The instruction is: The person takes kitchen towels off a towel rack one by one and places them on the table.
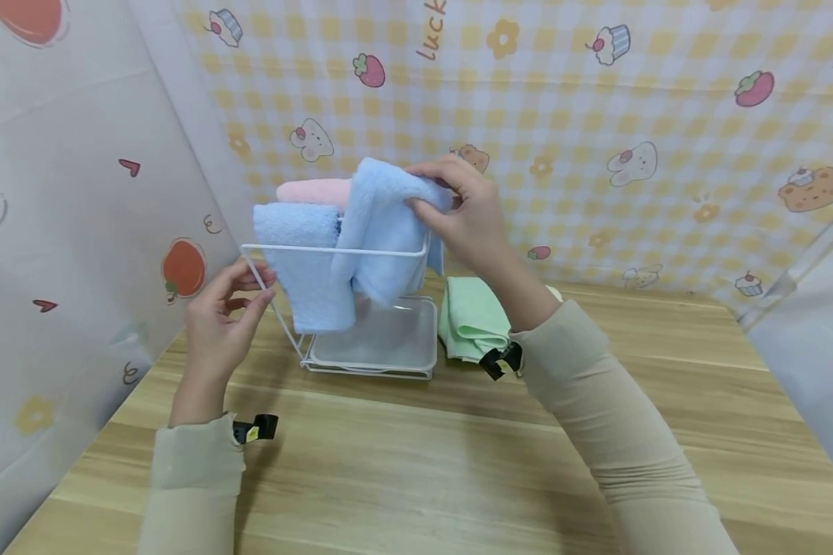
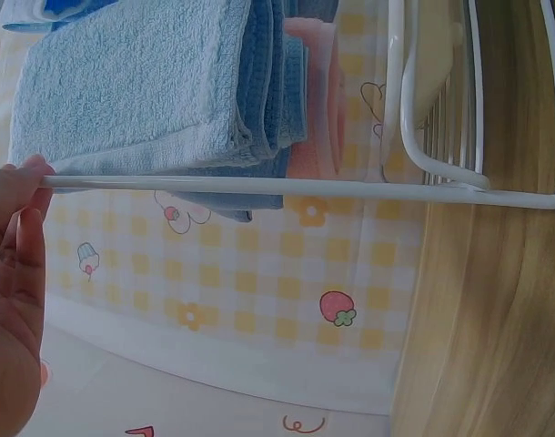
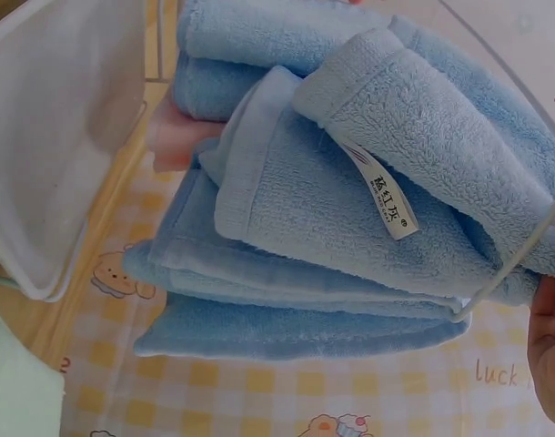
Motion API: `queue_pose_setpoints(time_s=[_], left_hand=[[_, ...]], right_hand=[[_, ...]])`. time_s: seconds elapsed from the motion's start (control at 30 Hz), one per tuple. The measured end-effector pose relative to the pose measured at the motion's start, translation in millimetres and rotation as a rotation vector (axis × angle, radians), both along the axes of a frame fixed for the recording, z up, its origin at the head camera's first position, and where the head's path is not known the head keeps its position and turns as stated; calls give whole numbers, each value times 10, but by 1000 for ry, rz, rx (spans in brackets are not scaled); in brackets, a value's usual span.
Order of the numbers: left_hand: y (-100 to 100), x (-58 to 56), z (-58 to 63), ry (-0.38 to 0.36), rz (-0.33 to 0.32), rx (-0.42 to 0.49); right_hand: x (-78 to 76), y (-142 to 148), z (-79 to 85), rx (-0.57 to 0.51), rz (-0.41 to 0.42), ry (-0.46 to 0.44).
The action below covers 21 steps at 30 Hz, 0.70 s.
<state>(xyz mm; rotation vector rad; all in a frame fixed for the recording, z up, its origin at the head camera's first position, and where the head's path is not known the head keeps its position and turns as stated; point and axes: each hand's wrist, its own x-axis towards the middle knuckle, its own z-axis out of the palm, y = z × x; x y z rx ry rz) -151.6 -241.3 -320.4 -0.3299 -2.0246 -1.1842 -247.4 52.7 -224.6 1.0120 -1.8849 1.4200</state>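
Note:
A white wire towel rack (image 1: 347, 250) stands on the table with a blue towel (image 1: 308, 270) hanging over its left part. A second blue towel (image 1: 389, 223) drapes over the right part, its label (image 3: 382, 191) visible in the right wrist view. My right hand (image 1: 468, 212) pinches this towel's upper right edge between thumb and fingers. With thumb and fingertips, my left hand (image 1: 218, 324) holds the rack's left front post near its top corner. Behind the blue towels hangs a pink towel (image 1: 312, 191), mostly hidden.
A pale tray (image 1: 389, 339) sits in the rack's base. Just right of the rack, a folded green towel (image 1: 475, 316) lies on the wooden table (image 1: 389, 462), partly behind my right forearm. A checkered, printed curtain (image 1: 562, 116) rises close behind the rack.

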Motion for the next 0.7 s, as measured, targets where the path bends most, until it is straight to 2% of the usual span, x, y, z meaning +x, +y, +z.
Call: queue_pose_setpoints(time_s=[0.1, 0.3, 0.7], left_hand=[[-2, -2, 6, -3, -2, 4], [-1, -1, 0, -9, 5, -1], [-21, -6, 1, -9, 3, 3]], right_hand=[[-5, 9, 25, -48, 9, -10], [0, 55, 81, -156, 23, -98], [-32, 104, 78, -267, 18, -31]])
